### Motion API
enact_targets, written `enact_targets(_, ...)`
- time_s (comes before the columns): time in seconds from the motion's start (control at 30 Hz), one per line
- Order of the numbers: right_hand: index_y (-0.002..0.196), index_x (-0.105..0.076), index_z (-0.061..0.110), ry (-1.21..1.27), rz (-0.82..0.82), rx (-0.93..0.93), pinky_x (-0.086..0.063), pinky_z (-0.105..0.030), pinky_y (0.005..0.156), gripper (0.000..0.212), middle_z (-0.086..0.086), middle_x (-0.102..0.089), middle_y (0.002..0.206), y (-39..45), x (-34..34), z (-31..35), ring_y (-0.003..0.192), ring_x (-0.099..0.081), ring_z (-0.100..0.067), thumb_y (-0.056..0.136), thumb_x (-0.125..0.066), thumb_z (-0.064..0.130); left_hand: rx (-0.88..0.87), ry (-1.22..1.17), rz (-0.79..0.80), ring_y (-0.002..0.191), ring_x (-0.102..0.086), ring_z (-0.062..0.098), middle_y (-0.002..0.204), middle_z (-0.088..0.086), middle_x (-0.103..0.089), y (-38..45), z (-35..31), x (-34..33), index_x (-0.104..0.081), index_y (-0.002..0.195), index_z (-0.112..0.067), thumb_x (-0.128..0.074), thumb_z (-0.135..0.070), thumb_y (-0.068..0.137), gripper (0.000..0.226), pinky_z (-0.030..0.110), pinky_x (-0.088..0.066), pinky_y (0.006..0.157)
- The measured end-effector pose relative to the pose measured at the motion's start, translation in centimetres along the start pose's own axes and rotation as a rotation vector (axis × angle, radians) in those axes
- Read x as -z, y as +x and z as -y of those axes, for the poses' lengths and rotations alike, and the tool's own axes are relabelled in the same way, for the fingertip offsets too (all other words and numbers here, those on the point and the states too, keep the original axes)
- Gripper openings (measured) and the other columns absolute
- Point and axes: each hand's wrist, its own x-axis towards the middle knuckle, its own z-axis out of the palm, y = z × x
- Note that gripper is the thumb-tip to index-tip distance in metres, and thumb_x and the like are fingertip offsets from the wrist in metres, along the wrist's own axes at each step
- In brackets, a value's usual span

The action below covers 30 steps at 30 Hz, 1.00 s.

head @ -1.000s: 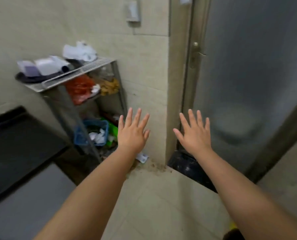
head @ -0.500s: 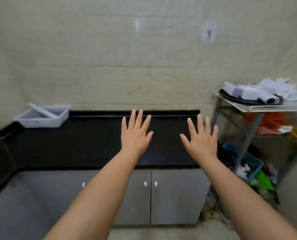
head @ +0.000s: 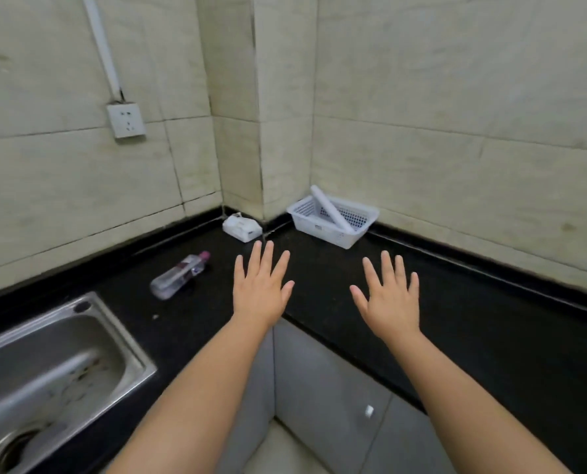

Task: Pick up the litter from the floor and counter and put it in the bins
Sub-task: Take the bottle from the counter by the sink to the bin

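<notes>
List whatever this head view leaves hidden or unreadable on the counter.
- Bottle label: too small and blurred to read.
- White packet in the corner: print too small.
- Sink: cut off by the left and bottom edges.
- Bins: none in view.

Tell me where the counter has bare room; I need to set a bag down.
Widest bare stretch: counter right of the basket. Smaller patch between sink and bottle. The corner is crowded by the white packet and basket.
</notes>
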Motion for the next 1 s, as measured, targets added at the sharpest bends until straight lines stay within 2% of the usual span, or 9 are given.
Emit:
enact_targets(0.3,0.148,-0.009,0.022,0.06,0.216,0.339,-0.005,-0.049,0.12,0.058,-0.007,0.0,0.16,18.4,-8.8,11.3,0.148,0.006,-0.028,0.097,-0.026,0.045,0.405,0.031,0.142,0.15,0.006,0.024,0.162,0.004,-0.001,9.9,12.3,-6.5,-0.01,0.152,-0.025,-0.027,-0.043,0.101,0.057,0.046,-0.004,0.121)
enact_targets(0.6,0.148,-0.007,0.024,0.006,0.425,0.473,-0.006,-0.047,0.121,0.059,-0.004,0.0,0.161,28.7,-18.4,22.9,0.148,0.005,-0.026,0.097,-0.026,0.046,0.667,-0.021,0.384,0.15,0.006,0.026,0.162,0.005,-0.001,16.0,22.9,-13.6,-0.007,0.152,-0.025,-0.036,-0.044,0.098,0.063,0.046,-0.009,0.122)
enact_targets(0.73,0.148,-0.009,0.023,-0.039,0.476,0.532,-0.007,-0.047,0.121,0.061,-0.005,-0.002,0.161,30.9,-21.4,28.3,0.148,0.004,-0.026,0.096,-0.032,0.045,0.651,-0.092,0.466,0.149,-0.002,0.028,0.161,0.007,-0.008,19.0,28.8,-16.6,-0.01,0.151,-0.026,-0.047,-0.045,0.094,0.07,0.048,-0.011,0.121)
enact_targets(0.9,0.148,-0.007,0.023,-0.163,0.583,0.741,-0.005,-0.047,0.121,0.076,-0.004,-0.005,0.16,33.7,-24.6,35.2,0.148,0.002,-0.025,0.09,-0.051,0.043,0.496,-0.17,0.548,0.131,-0.041,0.027,0.141,0.008,-0.043,21.2,33.9,-19.0,-0.026,0.145,-0.023,-0.059,-0.044,0.086,0.07,0.044,-0.03,0.112)
enact_targets(1.0,0.148,-0.012,0.022,-0.204,0.669,0.838,-0.008,-0.046,0.121,0.078,-0.006,-0.018,0.158,34.6,-25.9,38.1,0.147,-0.008,-0.025,0.086,-0.059,0.036,0.41,-0.187,0.555,0.129,-0.043,0.026,0.139,0.007,-0.044,21.7,36.6,-19.5,-0.025,0.146,-0.024,-0.062,-0.039,0.085,0.073,0.039,-0.033,0.109)
